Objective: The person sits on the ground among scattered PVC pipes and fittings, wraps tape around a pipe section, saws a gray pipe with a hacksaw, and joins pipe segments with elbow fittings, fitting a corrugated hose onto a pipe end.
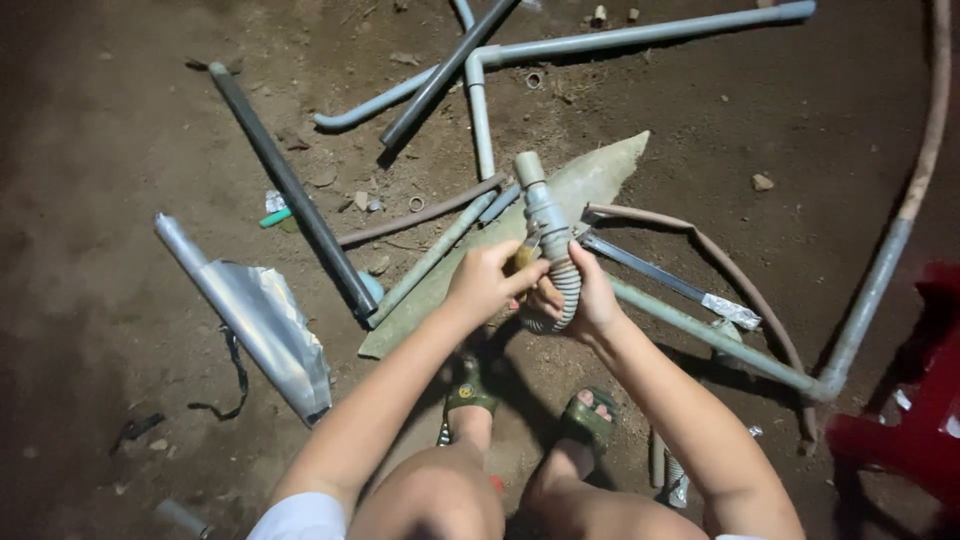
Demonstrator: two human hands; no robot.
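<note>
Above the sandalled feet (530,405), the right hand (590,300) is clamped round a grey corrugated hose (560,290), its rigid end pointing up and away. The left hand (485,280) is closed on a small tool (522,258) set against that hose. Beyond lie a flat green sheet (590,180), scattered grey pipes (640,35), a black pipe (290,190) and crumpled foil (260,320) on bare dirt.
</note>
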